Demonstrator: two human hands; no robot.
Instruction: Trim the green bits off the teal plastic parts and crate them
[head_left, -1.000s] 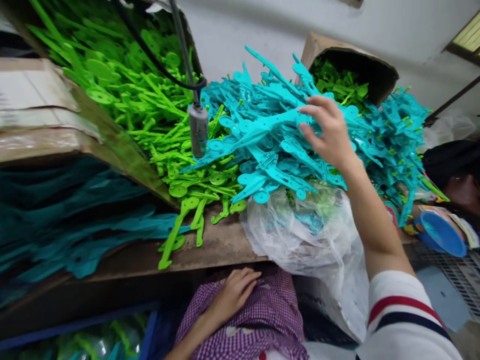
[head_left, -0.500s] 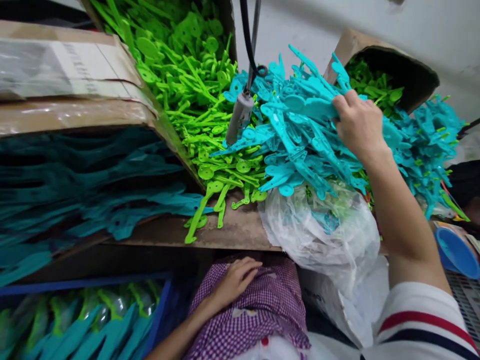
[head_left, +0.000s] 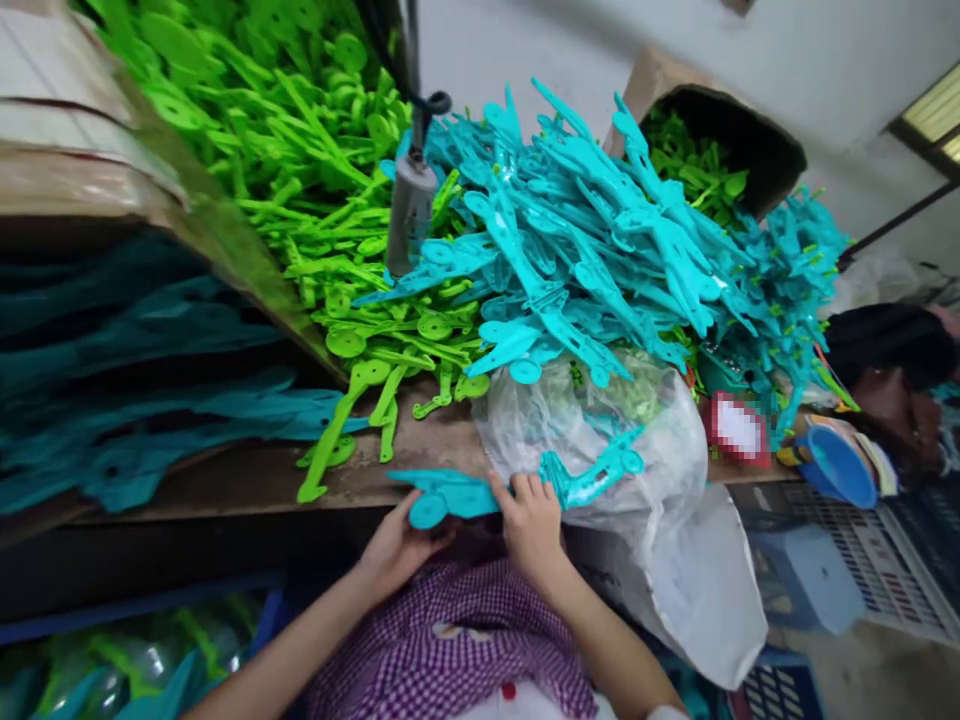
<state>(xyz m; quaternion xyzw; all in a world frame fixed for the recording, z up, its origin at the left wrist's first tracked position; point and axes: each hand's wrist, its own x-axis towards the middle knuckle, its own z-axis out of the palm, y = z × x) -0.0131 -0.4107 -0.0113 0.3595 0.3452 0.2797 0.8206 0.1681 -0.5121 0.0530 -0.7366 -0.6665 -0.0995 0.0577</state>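
Note:
Both of my hands hold one teal plastic part (head_left: 457, 494) just above my lap, at the front edge of the wooden bench (head_left: 240, 478). My left hand (head_left: 397, 548) grips its round-ended left half from below. My right hand (head_left: 531, 522) closes on its middle, and the forked right end (head_left: 600, 474) sticks out over a clear plastic bag (head_left: 600, 440). Behind the bag rises a big heap of the same teal parts (head_left: 592, 250).
A pile of green plastic parts (head_left: 300, 190) spills from a cardboard box at the left. A grey tool (head_left: 409, 212) hangs on a cable over the heaps. Another box of green parts (head_left: 697, 160) stands at the back right. A blue cup (head_left: 838, 464) and another person's dark hair (head_left: 885, 345) are at the right.
My right hand left the top of the teal heap and came down to my lap with one part. My left hand rose from my lap and took hold of the same part.

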